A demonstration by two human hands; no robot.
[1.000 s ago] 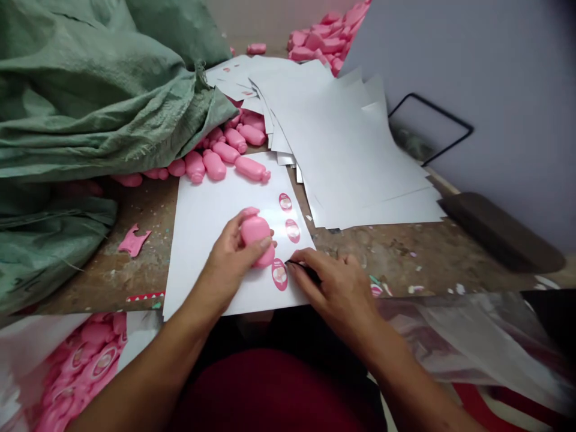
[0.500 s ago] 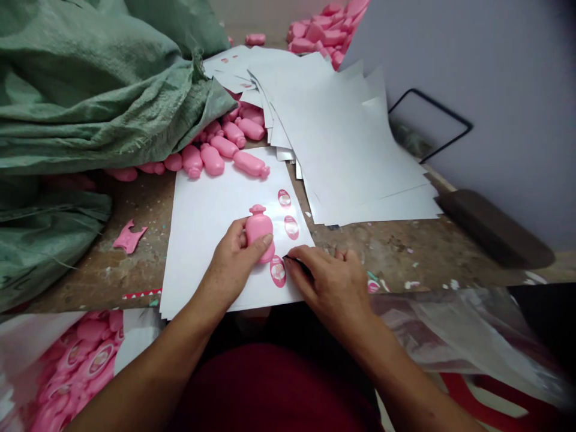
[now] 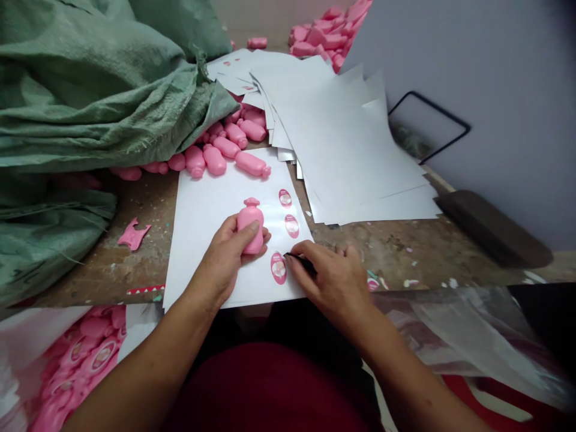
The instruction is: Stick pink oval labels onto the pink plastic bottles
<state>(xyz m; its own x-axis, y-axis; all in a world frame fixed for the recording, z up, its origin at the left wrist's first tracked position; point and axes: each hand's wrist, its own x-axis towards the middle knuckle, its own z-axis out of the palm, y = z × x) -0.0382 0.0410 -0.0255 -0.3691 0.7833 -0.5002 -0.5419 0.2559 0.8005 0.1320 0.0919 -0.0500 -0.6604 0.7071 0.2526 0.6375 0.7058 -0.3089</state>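
A small pink plastic bottle [image 3: 251, 231] is held upright in my left hand [image 3: 225, 255], its thumb across the front and the neck pointing away from me. My right hand [image 3: 333, 276] pinches a thin black pointed tool [image 3: 305, 263], mostly hidden by the fingers. The tool's tip meets the right edge of an oval pink sticker [image 3: 278, 268] on the white sticker sheet [image 3: 202, 240]. Two more oval stickers, an upper one [image 3: 285, 198] and a middle one [image 3: 291, 226], lie in the same column. The bottle front that shows is plain.
Several pink bottles [image 3: 227, 147] spill from a green woven sack [image 3: 112, 114] on the left. White sheets [image 3: 337, 138] are stacked behind, with a pink heap [image 3: 321, 36] beyond. A pink scrap [image 3: 134, 234] lies left. Labelled bottles [image 3: 101, 357] fill a bag below the table edge.
My left hand has moved the bottle slightly left and away from me, uncovering the top of the lowest sticker. My right hand stays nearly in place, the tool tip at that sticker's edge.
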